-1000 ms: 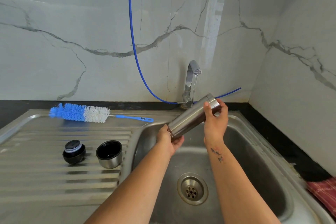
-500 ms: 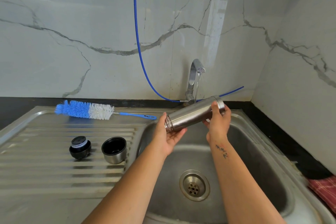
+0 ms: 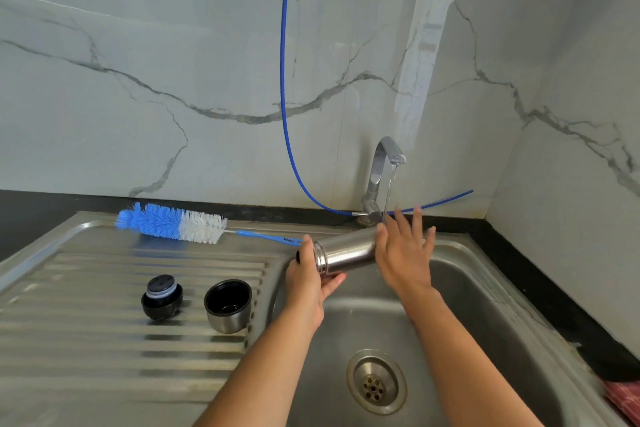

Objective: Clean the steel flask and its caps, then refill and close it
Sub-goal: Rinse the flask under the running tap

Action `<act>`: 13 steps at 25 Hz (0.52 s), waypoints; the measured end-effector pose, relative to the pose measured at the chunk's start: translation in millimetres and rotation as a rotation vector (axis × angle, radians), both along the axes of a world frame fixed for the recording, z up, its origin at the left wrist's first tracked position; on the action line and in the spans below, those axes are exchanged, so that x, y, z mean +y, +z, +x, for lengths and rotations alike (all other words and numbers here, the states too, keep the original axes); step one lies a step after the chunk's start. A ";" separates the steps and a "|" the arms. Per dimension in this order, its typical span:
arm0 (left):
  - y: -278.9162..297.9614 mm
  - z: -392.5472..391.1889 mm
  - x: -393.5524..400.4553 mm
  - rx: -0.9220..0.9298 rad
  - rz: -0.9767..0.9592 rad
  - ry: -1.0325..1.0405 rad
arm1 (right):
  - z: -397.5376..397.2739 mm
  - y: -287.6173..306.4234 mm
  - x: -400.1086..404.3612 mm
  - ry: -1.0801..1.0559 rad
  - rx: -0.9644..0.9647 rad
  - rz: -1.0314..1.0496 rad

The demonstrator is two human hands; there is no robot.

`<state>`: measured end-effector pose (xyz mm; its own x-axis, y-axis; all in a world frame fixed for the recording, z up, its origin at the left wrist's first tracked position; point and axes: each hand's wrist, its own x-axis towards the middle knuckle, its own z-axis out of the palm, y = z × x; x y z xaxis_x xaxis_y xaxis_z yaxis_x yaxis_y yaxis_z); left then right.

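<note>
The steel flask (image 3: 346,251) lies nearly level over the sink, its open mouth pointing left. My left hand (image 3: 306,279) grips it at the neck end. My right hand (image 3: 403,250) lies flat against the flask's body with fingers spread, covering its base end. A thin stream of water runs from the tap (image 3: 382,173) onto the flask by my right fingers. On the ribbed drainboard stand the black inner stopper (image 3: 161,296) and the steel cup cap (image 3: 228,305), mouth up.
A blue and white bottle brush (image 3: 173,222) lies at the back of the drainboard (image 3: 86,340). The sink basin (image 3: 467,305) has a drain (image 3: 375,381) at its bottom. A blue hose (image 3: 284,97) hangs down the marble wall. A red cloth (image 3: 623,399) lies at the right edge.
The flask has tipped closer to level. My right hand has let go of the base end and now lies flat on the body with fingers spread. The camera has tilted up slightly.
</note>
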<state>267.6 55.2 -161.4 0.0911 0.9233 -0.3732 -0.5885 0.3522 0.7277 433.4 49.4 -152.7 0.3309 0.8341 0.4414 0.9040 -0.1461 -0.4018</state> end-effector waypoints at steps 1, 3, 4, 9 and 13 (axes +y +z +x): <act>-1.6 2.4 -0.8 0.031 0.011 0.009 | -13.6 -3.9 1.1 0.086 -0.051 0.035; -3.7 4.1 -1.3 0.044 0.037 0.027 | -34.8 -11.4 2.9 0.313 -0.195 0.082; -3.7 2.5 -0.4 0.037 0.040 0.032 | -37.5 -12.8 3.1 0.386 -0.245 0.105; -1.8 0.7 3.2 0.109 0.025 0.046 | 10.1 -15.3 0.1 -0.022 -0.160 0.103; -5.3 6.9 0.3 0.105 0.060 0.034 | -40.5 -9.5 3.0 0.197 -0.208 0.166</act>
<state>274.5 55.5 -166.7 0.0226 0.9462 -0.3228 -0.5190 0.2871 0.8051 392.9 52.3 -162.2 0.0589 0.7839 0.6181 0.9736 0.0917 -0.2090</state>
